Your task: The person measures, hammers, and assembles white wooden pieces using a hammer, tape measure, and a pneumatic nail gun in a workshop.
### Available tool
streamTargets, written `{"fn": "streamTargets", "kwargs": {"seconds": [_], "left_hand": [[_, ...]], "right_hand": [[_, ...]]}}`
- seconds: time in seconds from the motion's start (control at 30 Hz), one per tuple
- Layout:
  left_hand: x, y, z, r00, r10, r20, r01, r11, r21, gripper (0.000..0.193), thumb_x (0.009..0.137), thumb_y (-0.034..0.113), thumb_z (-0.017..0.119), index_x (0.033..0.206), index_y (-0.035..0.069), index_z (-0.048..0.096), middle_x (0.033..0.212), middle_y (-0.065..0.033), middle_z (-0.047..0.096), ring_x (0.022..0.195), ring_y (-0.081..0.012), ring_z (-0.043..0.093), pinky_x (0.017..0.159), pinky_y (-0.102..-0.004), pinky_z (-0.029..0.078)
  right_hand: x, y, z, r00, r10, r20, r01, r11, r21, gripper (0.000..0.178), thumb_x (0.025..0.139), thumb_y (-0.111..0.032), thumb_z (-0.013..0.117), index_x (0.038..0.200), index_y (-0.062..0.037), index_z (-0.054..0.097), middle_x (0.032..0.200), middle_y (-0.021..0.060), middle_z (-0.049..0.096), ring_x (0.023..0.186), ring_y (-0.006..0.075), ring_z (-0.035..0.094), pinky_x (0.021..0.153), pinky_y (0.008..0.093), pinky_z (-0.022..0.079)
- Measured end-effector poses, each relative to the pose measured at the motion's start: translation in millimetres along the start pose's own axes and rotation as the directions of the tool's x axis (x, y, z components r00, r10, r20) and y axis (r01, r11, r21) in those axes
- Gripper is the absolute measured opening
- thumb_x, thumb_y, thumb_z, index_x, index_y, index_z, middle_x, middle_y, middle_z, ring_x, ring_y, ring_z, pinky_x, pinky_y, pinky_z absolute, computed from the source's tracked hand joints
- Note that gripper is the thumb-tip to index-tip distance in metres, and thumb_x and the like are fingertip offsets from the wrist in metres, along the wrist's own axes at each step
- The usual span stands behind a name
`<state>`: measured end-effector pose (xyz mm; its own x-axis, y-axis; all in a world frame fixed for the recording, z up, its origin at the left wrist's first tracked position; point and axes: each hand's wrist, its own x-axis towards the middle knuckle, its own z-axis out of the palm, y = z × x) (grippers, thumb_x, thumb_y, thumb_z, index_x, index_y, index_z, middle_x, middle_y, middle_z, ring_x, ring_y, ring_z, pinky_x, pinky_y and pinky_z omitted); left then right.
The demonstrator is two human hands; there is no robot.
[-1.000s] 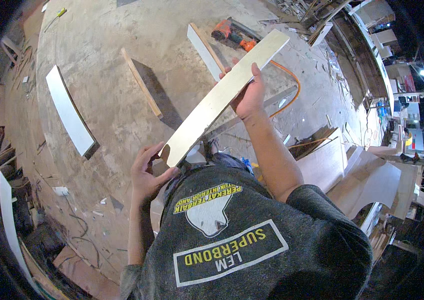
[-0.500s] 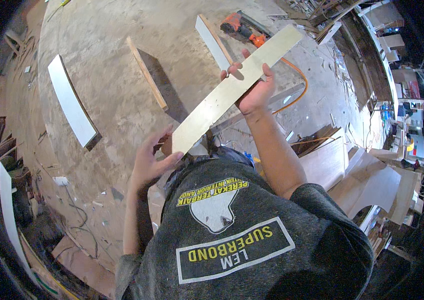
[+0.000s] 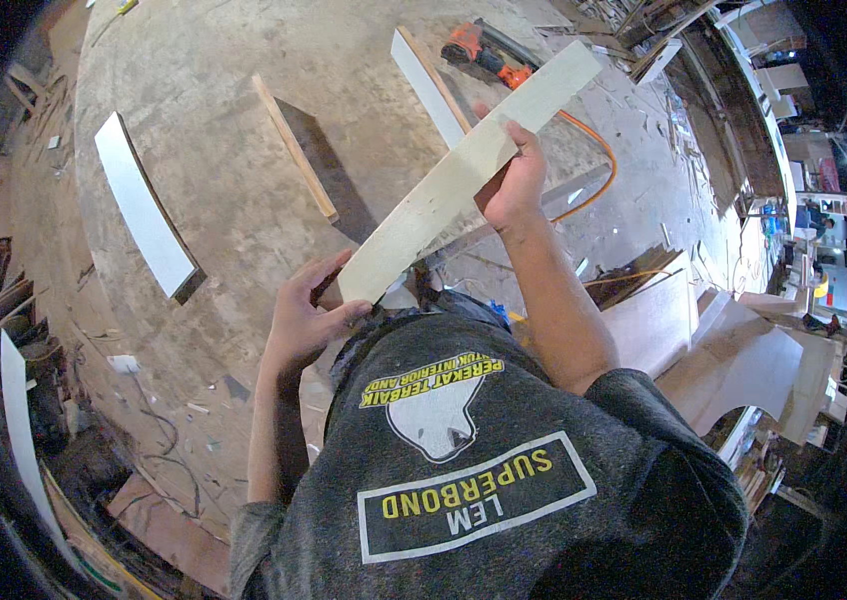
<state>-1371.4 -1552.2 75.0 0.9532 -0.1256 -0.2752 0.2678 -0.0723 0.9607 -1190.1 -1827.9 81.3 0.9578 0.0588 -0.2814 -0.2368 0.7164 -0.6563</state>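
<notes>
A long, pale wooden strip (image 3: 454, 185) slants across in front of my body, its far end up to the right. My left hand (image 3: 306, 318) grips its lower end, thumb on the near side and fingers at the end edge. Around the strip's middle, my right hand (image 3: 516, 190) is closed, with the thumb on the near edge and most fingers hidden behind the wood. Beyond it on the work surface lie an orange and black nail gun (image 3: 489, 52) and a white-faced strip (image 3: 424, 80), partly covered by the held one.
Another strip (image 3: 294, 145) stands on edge on the dusty work surface (image 3: 204, 60), and a white strip (image 3: 144, 205) lies farther left. An orange hose (image 3: 604, 160) curves past my right arm. Sheets of board (image 3: 734, 360) lean at the right; scraps litter the floor.
My right hand's fingers have slipped from the strip's far edge to behind it, and the thumb now rests on the near edge. The strip has tilted slightly; my left hand keeps its end.
</notes>
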Motion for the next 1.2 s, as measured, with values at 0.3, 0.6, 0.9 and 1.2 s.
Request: {"fn": "streamTargets", "kwargs": {"seconds": [0.3,0.6,0.9,1.2], "left_hand": [[-8.6,-11.6,-29.5,0.994,-0.105,0.029,0.103,0.994,0.048,0.068,0.078,0.015,0.089,0.138,-0.005,0.064,0.118,-0.0093,0.073,0.104,-0.0155,0.068,0.091,-0.0310,0.055],[-5.7,5.4,-22.1,0.972,-0.225,0.061,0.224,0.974,0.027,0.057,0.084,0.023,0.087,0.131,-0.004,0.068,0.101,-0.0042,0.074,0.086,-0.0101,0.065,0.074,-0.0269,0.051],[12.4,-10.3,-10.4,0.944,-0.277,0.181,0.259,0.958,0.120,0.050,0.090,0.034,0.083,0.122,-0.002,0.071,0.090,0.0023,0.068,0.078,-0.0075,0.057,0.065,-0.0254,0.044],[27.4,-18.5,0.4,0.977,-0.176,0.124,0.178,0.984,-0.001,0.042,0.088,0.021,0.084,0.118,-0.002,0.067,0.103,-0.0052,0.071,0.095,-0.0125,0.065,0.082,-0.0296,0.054]], "right_hand": [[-11.5,20.0,-6.0,0.969,0.231,-0.082,-0.242,0.955,-0.170,0.047,0.103,-0.036,0.057,0.137,-0.0042,0.062,0.111,0.0086,0.070,0.101,0.0239,0.069,0.093,0.0434,0.056],[-17.0,25.1,5.9,0.971,0.208,-0.120,-0.238,0.902,-0.360,0.046,0.099,-0.038,0.065,0.133,-0.0068,0.066,0.108,0.0067,0.070,0.094,0.0204,0.070,0.084,0.0407,0.058],[-24.6,36.1,18.5,0.967,0.068,-0.247,-0.207,0.774,-0.598,0.039,0.092,-0.037,0.071,0.117,-0.0069,0.069,0.097,0.0062,0.068,0.081,0.0186,0.069,0.068,0.0385,0.058],[-47.0,53.3,10.1,0.971,0.231,-0.054,-0.228,0.847,-0.480,0.038,0.093,-0.024,0.078,0.122,-0.0065,0.061,0.107,0.0074,0.071,0.096,0.0204,0.071,0.082,0.0400,0.061]]}}
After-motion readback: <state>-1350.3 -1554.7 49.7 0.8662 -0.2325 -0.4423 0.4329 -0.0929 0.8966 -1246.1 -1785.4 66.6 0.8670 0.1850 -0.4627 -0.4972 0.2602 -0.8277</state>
